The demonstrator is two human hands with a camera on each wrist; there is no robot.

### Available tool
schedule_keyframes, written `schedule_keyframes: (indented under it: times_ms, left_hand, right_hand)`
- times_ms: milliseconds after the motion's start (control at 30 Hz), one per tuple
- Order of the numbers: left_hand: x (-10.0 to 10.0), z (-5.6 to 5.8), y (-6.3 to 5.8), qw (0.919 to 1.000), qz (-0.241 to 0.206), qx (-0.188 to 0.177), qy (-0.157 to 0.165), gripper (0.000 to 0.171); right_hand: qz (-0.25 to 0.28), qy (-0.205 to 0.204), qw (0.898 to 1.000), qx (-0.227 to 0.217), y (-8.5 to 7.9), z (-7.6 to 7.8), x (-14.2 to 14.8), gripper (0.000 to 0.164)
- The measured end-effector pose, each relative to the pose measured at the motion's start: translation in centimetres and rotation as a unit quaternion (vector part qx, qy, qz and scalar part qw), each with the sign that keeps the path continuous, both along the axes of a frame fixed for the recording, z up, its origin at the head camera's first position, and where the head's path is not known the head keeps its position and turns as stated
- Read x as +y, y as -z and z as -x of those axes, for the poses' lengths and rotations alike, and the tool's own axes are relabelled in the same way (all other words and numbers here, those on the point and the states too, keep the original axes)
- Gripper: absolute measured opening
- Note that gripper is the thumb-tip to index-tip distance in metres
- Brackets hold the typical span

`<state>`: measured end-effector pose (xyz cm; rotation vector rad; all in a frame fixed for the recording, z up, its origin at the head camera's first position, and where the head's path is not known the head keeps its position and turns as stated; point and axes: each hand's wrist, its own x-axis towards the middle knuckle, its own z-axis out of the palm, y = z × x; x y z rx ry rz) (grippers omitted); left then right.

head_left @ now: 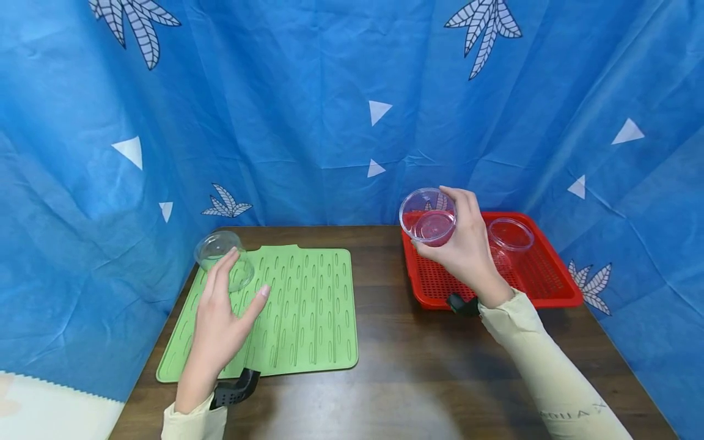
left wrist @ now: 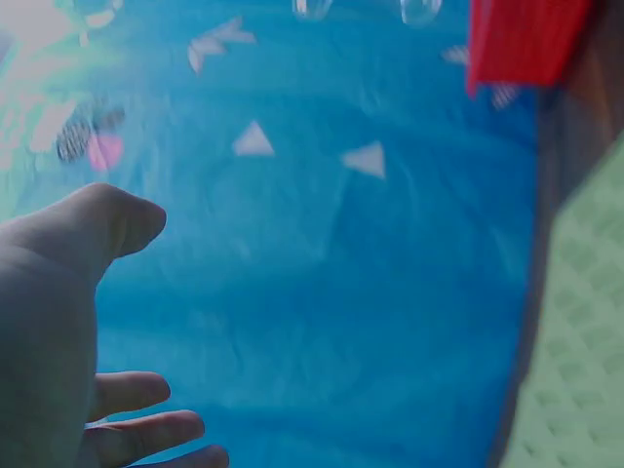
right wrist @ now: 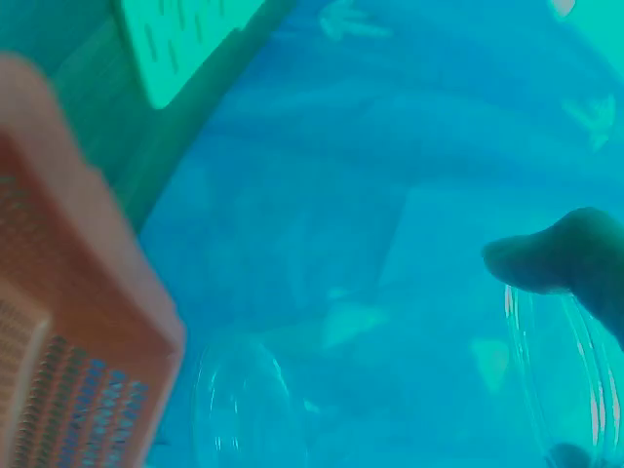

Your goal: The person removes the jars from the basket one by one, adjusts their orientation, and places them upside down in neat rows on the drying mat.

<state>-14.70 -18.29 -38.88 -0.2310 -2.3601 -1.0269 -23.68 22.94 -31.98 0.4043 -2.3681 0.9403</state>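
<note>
A clear plastic bowl (head_left: 422,205) is gripped at its rim by my right hand (head_left: 464,244), with the thumb below and fingers above, over the left part of the red basket (head_left: 434,296). Only the thumb and a slice of that bowl's rim (right wrist: 522,375) appear in the right wrist view. A second clear bowl (head_left: 510,247) sits inside the basket. My left hand (head_left: 220,321) hovers over the green mat (head_left: 308,311), thumb and fingers spread and nothing between them. Its fingertips overlap another clear bowl (head_left: 211,244) at the mat's far left corner in the head view.
The mat and basket lie on a dark wood table (head_left: 379,366), mat to the left, basket at the far right. A blue patterned curtain (head_left: 308,122) hangs round the back and both sides.
</note>
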Motion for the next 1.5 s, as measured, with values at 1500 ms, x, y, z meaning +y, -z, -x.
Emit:
schedule_keyframes:
  times_ms: [1500]
  left_hand:
    - [12.1,3.2,-10.0,0.9528,-0.042,0.063,0.294,0.096]
  right_hand:
    - [-0.288,0.026,0.894,0.343,-2.4,-6.3,-11.4,0.062]
